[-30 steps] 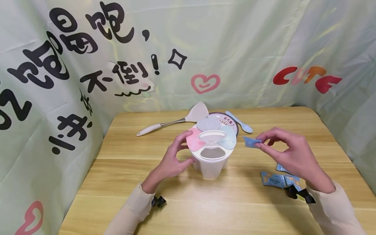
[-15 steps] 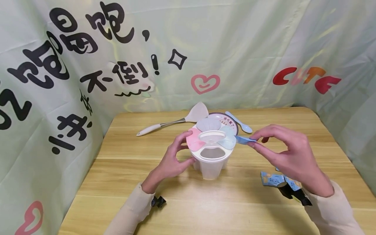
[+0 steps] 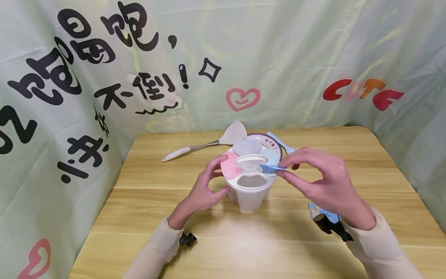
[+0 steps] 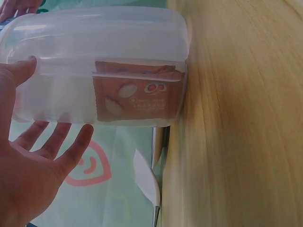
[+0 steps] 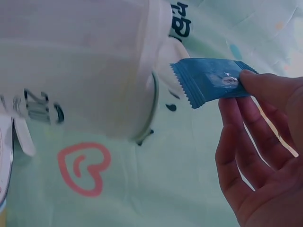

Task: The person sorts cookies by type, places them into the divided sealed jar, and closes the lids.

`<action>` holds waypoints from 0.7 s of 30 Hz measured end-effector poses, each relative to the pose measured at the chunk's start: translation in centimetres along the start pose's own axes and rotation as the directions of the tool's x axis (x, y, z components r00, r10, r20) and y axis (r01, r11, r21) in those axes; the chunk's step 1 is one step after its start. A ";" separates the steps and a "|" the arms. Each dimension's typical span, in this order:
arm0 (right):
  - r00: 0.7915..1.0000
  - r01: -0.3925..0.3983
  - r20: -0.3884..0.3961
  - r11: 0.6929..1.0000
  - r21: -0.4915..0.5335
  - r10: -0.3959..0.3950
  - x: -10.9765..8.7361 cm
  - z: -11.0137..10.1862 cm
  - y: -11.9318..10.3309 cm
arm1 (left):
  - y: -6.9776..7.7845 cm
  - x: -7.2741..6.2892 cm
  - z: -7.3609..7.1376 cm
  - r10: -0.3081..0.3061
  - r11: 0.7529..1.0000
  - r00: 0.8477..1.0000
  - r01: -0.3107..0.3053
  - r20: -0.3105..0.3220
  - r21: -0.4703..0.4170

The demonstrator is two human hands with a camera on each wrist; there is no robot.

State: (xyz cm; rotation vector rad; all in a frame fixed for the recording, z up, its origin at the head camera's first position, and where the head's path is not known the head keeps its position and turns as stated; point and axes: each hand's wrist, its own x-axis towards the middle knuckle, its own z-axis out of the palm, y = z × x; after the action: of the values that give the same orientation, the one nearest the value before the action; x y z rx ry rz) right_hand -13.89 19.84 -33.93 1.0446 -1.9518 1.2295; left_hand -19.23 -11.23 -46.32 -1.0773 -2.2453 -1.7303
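In the head view a clear plastic storage box (image 3: 251,201) with several petal-like coloured lids stands on the table. Its front lid (image 3: 251,159) is flipped up, leaving that compartment's mouth uncovered. My left hand (image 3: 205,192) steadies the box from the left, thumb low at the front and fingers at the pink lid (image 3: 230,166). Through the box wall in the left wrist view shows a reddish-brown packet (image 4: 137,97) in one compartment. Thumb and fingers of my right hand (image 3: 320,176) pinch a small blue packet (image 5: 213,80), which overlaps the lids' right side in the head view.
More blue packets (image 3: 318,211) lie under my right forearm, partly hidden. Behind the box are a white spatula (image 3: 234,133), a round plate (image 3: 275,144) and a light blue spoon (image 3: 277,138). A printed cloth (image 3: 285,58) closes off the back and sides.
My right hand has carried the blue packet leftward, from beside the box to over its lids near the front opening. The left hand and the box have stayed put.
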 end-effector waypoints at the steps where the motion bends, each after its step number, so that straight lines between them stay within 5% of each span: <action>1: 1.000 0.008 0.002 1.000 0.018 -0.008 0.0 0.3 0.0 | 0.0 0.0 0.0 0.000 1.000 1.000 0.000 0.000 0.000; 21: 0.996 -0.028 0.088 0.996 0.079 0.021 -0.7 3.1 0.6 | -0.2 0.0 0.0 0.009 1.000 1.000 -0.009 0.006 0.004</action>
State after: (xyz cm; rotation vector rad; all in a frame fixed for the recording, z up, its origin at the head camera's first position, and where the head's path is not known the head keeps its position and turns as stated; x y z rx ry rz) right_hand -14.31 17.38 -35.97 1.1344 -2.0005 1.3056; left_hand -19.35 -11.27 -46.42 -1.0920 -2.2431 -1.7204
